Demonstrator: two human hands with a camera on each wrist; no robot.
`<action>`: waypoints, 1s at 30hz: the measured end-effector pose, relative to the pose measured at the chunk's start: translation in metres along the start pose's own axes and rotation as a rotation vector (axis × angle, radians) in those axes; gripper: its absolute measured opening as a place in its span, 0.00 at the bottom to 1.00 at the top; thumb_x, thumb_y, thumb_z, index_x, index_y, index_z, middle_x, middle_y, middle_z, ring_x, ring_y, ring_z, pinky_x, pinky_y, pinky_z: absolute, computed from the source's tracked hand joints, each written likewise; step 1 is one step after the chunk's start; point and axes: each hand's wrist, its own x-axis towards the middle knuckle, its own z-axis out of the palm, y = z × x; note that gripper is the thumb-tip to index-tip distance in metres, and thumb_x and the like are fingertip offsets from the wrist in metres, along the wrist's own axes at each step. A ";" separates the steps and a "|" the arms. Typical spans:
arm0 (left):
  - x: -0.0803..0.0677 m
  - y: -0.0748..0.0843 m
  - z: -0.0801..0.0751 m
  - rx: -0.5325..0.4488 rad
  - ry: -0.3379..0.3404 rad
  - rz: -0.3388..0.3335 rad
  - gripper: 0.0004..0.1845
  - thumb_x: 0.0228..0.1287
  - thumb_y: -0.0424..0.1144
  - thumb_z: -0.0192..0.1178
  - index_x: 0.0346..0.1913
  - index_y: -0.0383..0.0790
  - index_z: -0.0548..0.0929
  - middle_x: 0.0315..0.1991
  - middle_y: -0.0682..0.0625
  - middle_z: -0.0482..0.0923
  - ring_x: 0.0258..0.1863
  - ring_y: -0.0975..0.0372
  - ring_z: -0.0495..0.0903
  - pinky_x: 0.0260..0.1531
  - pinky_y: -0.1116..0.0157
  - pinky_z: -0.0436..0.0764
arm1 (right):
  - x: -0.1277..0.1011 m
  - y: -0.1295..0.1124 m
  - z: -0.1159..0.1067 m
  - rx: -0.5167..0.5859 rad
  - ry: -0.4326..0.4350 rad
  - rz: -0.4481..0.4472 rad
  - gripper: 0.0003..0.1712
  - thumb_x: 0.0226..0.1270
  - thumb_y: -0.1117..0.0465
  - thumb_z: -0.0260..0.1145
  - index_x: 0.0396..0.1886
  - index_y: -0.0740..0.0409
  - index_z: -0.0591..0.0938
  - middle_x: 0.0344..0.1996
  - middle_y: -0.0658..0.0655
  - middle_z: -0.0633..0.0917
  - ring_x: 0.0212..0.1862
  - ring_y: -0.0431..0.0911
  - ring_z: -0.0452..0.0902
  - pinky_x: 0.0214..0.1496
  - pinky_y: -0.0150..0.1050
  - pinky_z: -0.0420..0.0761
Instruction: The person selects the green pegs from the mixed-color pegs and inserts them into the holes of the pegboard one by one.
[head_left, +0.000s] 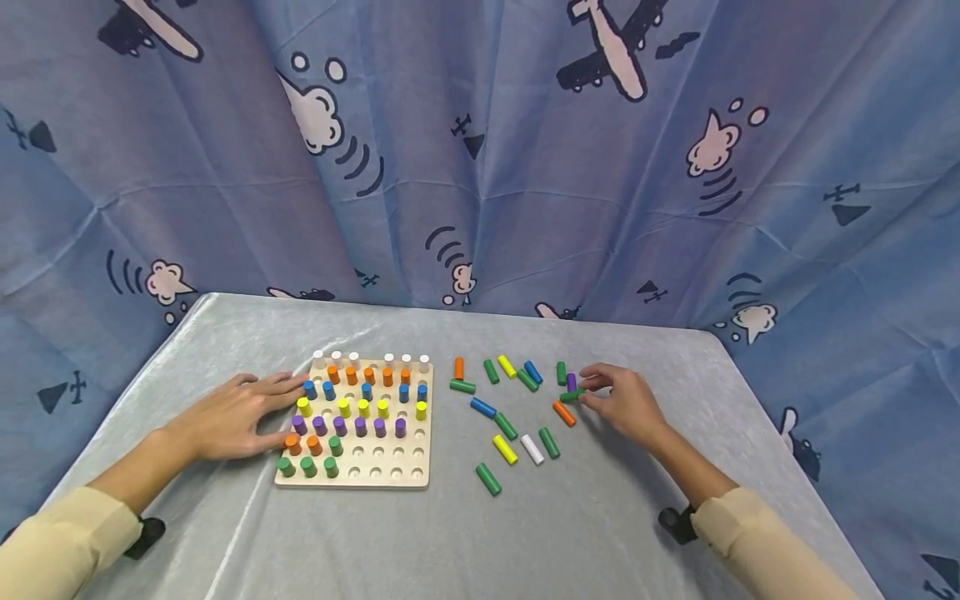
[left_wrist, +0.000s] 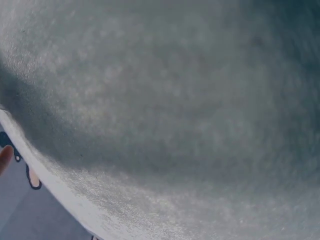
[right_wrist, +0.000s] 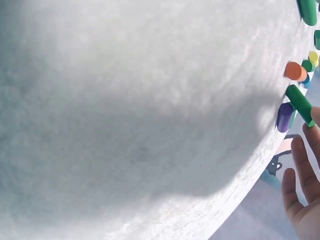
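A light wooden pegboard (head_left: 375, 485) lies on the left of the table, with rows of coloured pegs standing in its holes. White pegs fill the back row; orange, blue, yellow and purple rows follow. Nearer the front stand two orange pegs and several green ones beside bare holes. My left hand (head_left: 236, 417) rests at the board's left edge, fingers extended; in the left wrist view only a fingertip (left_wrist: 5, 157) shows. To the right of the loose pegs, my right hand (head_left: 622, 404) pinches a green peg (right_wrist: 300, 105) by one end between thumb and finger, beside a purple peg (right_wrist: 284, 117).
Loose pegs lie scattered between board and right hand: several green, an orange peg (head_left: 564, 413), a yellow peg (head_left: 505, 449), a blue peg (head_left: 483, 407) and a white peg (head_left: 532, 449). A grey cloth (head_left: 360, 542) covers the table; a patterned blue curtain (head_left: 480, 225) hangs behind.
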 end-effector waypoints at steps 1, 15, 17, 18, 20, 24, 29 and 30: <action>0.000 0.000 0.000 -0.005 0.001 -0.001 0.37 0.66 0.60 0.58 0.68 0.36 0.75 0.71 0.45 0.68 0.68 0.44 0.69 0.57 0.42 0.71 | 0.001 -0.001 0.001 -0.004 0.004 -0.008 0.19 0.57 0.68 0.74 0.49 0.65 0.84 0.37 0.58 0.90 0.45 0.55 0.85 0.47 0.55 0.80; -0.002 0.001 0.000 -0.026 0.011 0.002 0.37 0.66 0.59 0.59 0.68 0.35 0.74 0.72 0.43 0.67 0.68 0.44 0.69 0.56 0.42 0.72 | 0.008 -0.016 0.016 0.012 0.042 -0.056 0.19 0.57 0.69 0.74 0.50 0.65 0.84 0.37 0.57 0.90 0.42 0.53 0.86 0.46 0.55 0.81; -0.002 0.001 0.000 -0.024 0.013 0.006 0.37 0.66 0.59 0.59 0.68 0.35 0.74 0.72 0.43 0.67 0.68 0.44 0.69 0.56 0.43 0.72 | 0.007 -0.019 0.017 0.007 0.050 -0.058 0.18 0.57 0.70 0.74 0.49 0.66 0.85 0.36 0.57 0.90 0.42 0.52 0.86 0.47 0.55 0.80; -0.002 0.001 0.001 -0.023 0.015 0.008 0.37 0.66 0.59 0.59 0.68 0.35 0.74 0.72 0.43 0.67 0.68 0.44 0.69 0.56 0.43 0.72 | 0.007 -0.021 0.018 0.003 0.053 -0.061 0.18 0.57 0.70 0.74 0.49 0.66 0.85 0.36 0.56 0.90 0.41 0.52 0.86 0.48 0.56 0.80; -0.002 0.002 0.001 -0.026 0.019 0.010 0.36 0.66 0.58 0.60 0.68 0.34 0.74 0.72 0.43 0.67 0.68 0.44 0.69 0.56 0.43 0.72 | 0.007 -0.025 0.019 -0.013 0.056 -0.067 0.18 0.56 0.69 0.74 0.48 0.65 0.85 0.36 0.56 0.90 0.41 0.52 0.86 0.50 0.56 0.79; -0.003 0.002 0.001 -0.031 0.019 0.010 0.36 0.66 0.58 0.60 0.68 0.34 0.74 0.72 0.43 0.66 0.68 0.44 0.69 0.56 0.43 0.72 | 0.009 -0.037 0.019 -0.030 0.063 -0.093 0.18 0.57 0.68 0.75 0.48 0.64 0.85 0.37 0.55 0.90 0.41 0.52 0.85 0.51 0.56 0.78; -0.003 0.001 0.001 -0.035 0.021 0.011 0.36 0.67 0.59 0.59 0.68 0.34 0.74 0.72 0.43 0.66 0.68 0.44 0.69 0.56 0.43 0.72 | 0.011 -0.054 0.022 0.005 0.066 -0.164 0.18 0.57 0.68 0.75 0.48 0.63 0.85 0.38 0.54 0.90 0.42 0.51 0.86 0.48 0.54 0.81; -0.003 0.001 0.001 -0.033 0.021 0.012 0.36 0.67 0.58 0.59 0.68 0.34 0.74 0.72 0.43 0.66 0.68 0.44 0.69 0.56 0.43 0.72 | 0.011 -0.057 0.023 0.017 0.066 -0.186 0.18 0.57 0.69 0.75 0.48 0.63 0.85 0.38 0.54 0.90 0.43 0.51 0.86 0.46 0.53 0.81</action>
